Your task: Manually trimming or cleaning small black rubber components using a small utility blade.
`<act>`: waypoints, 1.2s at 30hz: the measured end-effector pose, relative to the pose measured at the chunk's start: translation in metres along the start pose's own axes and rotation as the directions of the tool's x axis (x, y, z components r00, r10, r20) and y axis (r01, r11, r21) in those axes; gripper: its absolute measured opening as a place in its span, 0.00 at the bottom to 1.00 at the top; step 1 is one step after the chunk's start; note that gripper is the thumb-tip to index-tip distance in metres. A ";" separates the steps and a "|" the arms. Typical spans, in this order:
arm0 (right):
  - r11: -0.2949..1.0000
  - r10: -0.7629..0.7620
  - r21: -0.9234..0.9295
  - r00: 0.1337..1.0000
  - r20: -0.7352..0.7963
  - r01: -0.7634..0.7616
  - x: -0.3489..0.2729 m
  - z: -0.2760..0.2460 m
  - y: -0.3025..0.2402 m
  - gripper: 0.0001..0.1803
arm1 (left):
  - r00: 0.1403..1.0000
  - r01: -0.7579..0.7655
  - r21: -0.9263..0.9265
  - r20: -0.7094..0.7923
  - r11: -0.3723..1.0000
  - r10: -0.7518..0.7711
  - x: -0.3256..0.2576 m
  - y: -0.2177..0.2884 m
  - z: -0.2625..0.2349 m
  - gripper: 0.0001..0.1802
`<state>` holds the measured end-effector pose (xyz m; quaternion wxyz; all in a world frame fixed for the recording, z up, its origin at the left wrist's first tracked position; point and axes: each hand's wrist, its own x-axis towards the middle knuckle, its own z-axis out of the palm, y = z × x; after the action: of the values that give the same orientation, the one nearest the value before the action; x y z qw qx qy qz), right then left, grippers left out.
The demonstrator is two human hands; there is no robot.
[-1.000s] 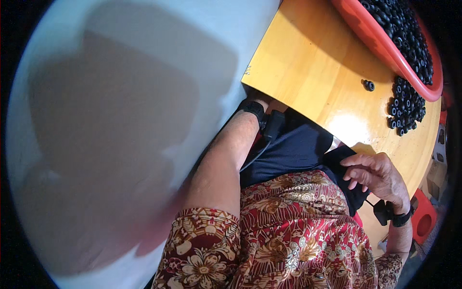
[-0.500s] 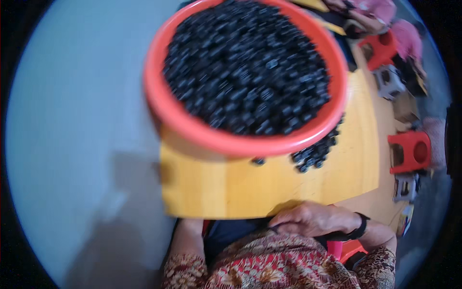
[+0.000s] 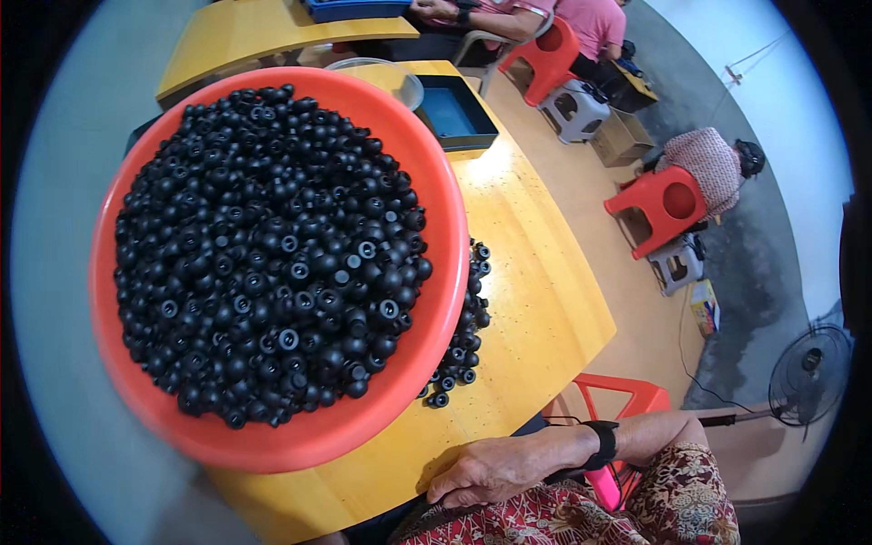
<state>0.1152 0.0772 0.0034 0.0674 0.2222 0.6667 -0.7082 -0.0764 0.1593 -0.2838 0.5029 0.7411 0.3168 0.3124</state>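
Note:
My right hand (image 3: 490,470) lies over my lap at the table's near edge, back upward and fingers curled together. Its palm is hidden, so I cannot make out whether anything is in it. A dark band circles that wrist. Only a sliver of my left forearm (image 3: 324,538) shows at the lower edge; the left hand is out of sight. In front of me, on the yellow table (image 3: 536,300), a large round orange-red basin (image 3: 442,300) is heaped with small black rounded parts (image 3: 272,245), some showing ring-shaped ends. More black parts (image 3: 461,350) lie loose along its right side.
Behind the basin stand a dark rectangular tray (image 3: 454,113) and a clear round lid or dish (image 3: 404,84). Red stools (image 3: 668,204), grey stools (image 3: 574,111), a cardboard box (image 3: 620,138) and a fan (image 3: 808,372) are to the right. Other people sit farther back.
The view has swung rightward, so the basin now appears lower and farther left. The tray and fan have come into sight. My right hand stays over my lap; most of the left forearm has left view.

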 end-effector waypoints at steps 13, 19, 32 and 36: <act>0.990 0.008 0.140 1.000 0.015 -0.010 0.006 -0.010 -0.011 0.11 | 0.999 -0.046 -0.169 0.018 0.985 0.049 0.015 -0.041 0.068 0.22; 0.989 0.091 0.107 0.994 0.062 -0.098 0.011 -0.016 -0.010 0.12 | 0.997 -0.066 -0.191 0.027 0.979 0.072 0.019 -0.055 0.078 0.22; 0.970 0.134 0.195 0.988 0.078 -0.147 0.014 -0.029 -0.023 0.11 | 0.988 -0.140 -0.224 0.031 0.964 0.151 0.051 -0.071 0.101 0.22; 0.963 0.143 0.218 0.986 0.080 -0.157 0.015 -0.028 -0.020 0.11 | 0.987 -0.147 -0.234 0.022 0.961 0.157 0.051 -0.075 0.108 0.22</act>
<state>0.1000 0.1092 0.0153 0.1167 0.2556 0.5616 -0.7783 0.0270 0.1625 -0.3796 0.5666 0.7058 0.2101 0.3697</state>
